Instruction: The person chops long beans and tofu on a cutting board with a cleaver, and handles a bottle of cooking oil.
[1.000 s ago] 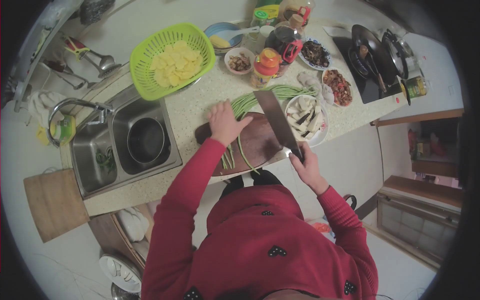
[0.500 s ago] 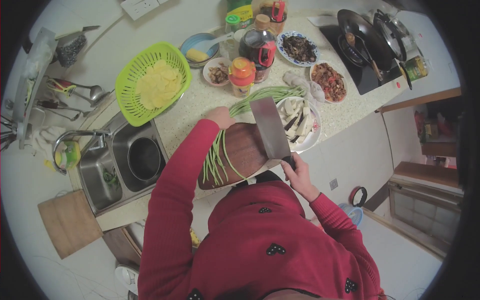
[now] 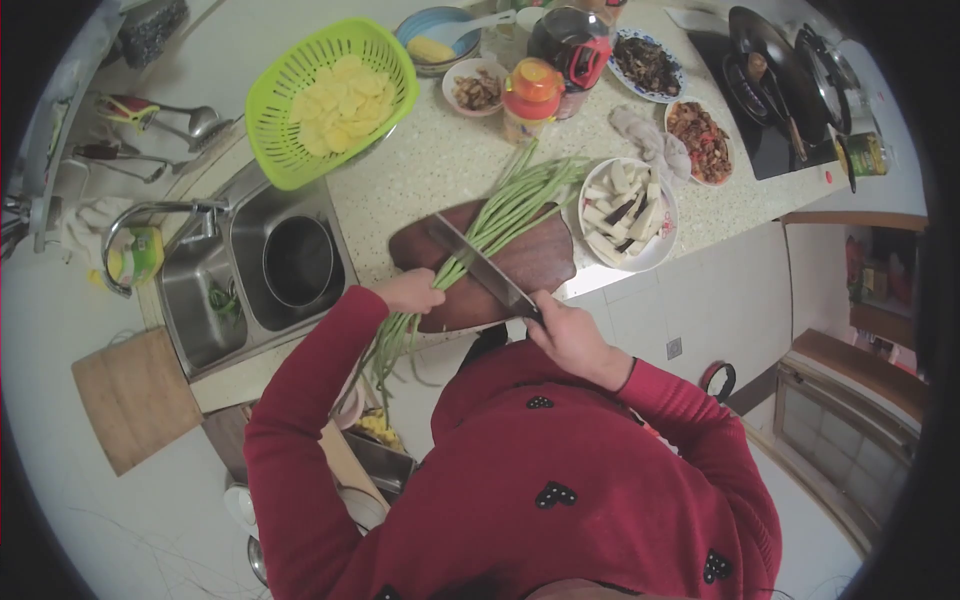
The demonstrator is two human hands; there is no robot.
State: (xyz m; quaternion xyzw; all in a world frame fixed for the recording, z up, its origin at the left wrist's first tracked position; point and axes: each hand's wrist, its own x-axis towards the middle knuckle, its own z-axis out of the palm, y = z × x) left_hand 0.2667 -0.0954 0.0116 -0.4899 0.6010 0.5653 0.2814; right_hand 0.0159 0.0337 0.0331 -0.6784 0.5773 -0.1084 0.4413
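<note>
- Two hands are at work over the dark reddish-brown wooden cutting board (image 3: 520,262) at the counter's front edge, both yours, in red sleeves.
- Your left hand (image 3: 412,291) is closed around a bundle of long green beans (image 3: 500,212), fingers curled tight on the stalks at the board's near-left edge.
- The beans lie diagonally across the board: their far ends reach past it onto the speckled counter (image 3: 440,160), and their near ends trail off the front edge, hanging below your left hand.
- Your right hand (image 3: 566,335) is wrapped firmly on the handle of a broad steel cleaver (image 3: 478,264); the handle itself is hidden inside your fist.
- The cleaver blade runs from your right hand toward the beans and crosses them just beyond your left hand; it seems to rest on the stalks, though you cannot tell from this angle whether the edge has bitten in.
- Just right of the board sits a white bowl of pale cut vegetable pieces (image 3: 628,214), close beside the beans' far ends.
- Behind the board, well apart, stands a lime-green plastic colander of yellow slices (image 3: 334,98).
- An orange-capped bottle (image 3: 531,96) and a small bowl of brown bits (image 3: 476,88) stand at the back of the counter.
- To your left is a steel double sink (image 3: 250,280), with a round dark pot in the nearer basin.
</note>
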